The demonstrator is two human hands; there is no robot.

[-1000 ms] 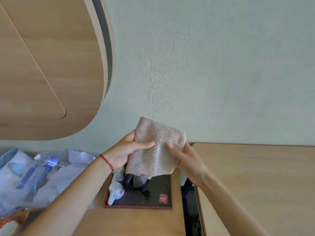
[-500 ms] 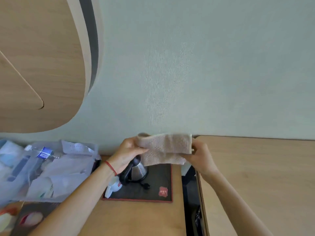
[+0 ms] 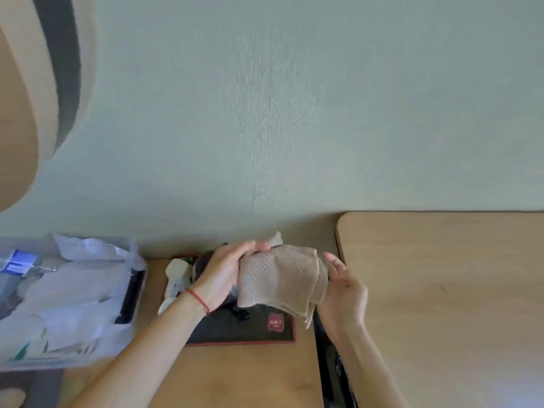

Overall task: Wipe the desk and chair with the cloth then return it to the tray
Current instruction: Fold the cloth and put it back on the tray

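Note:
A beige waffle-textured cloth [image 3: 279, 281], folded into several layers, hangs in the air above the dark tray [image 3: 244, 334] with a red border. My left hand [image 3: 226, 272] grips its upper left edge between thumb and fingers. My right hand [image 3: 343, 290] presses against the cloth's right folded edge with fingers spread. A dark kettle on the tray is mostly hidden behind my left hand and the cloth. The light wooden desk [image 3: 441, 290] lies to the right, beyond a narrow dark gap.
A white cup [image 3: 176, 275] lies on its side at the tray's left end. A clear plastic bag [image 3: 64, 298] with a water bottle and papers sits at the left. A curved wooden panel [image 3: 35, 92] hangs upper left. The green wall is straight ahead.
The cloth has been folded again into a thicker bundle and now hangs lower over the tray. My view has shifted so the desk shows more.

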